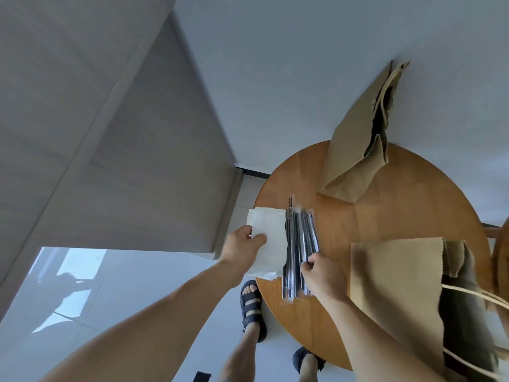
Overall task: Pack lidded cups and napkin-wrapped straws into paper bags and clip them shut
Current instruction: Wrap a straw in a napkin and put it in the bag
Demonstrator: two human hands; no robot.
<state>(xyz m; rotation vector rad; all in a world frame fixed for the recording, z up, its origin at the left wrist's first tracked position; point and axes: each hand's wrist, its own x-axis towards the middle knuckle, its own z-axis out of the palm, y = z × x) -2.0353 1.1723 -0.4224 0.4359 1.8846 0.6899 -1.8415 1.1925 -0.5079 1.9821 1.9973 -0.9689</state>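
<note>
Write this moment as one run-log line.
left hand: pinches napkin | right hand: grips straws | far bag, near bag: open, on table

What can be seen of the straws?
The straws are a loose bundle of dark, thin sticks in shiny clear wrappers. They lie flat on the wooden table, pointing away from the person, slightly fanned. The right hand pinches some toward their near ends. The napkins, held by the left hand, lie against their left side.

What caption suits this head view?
Left hand pinches white paper napkins; right hand grips plastic-wrapped black straws on round wooden table.
</note>
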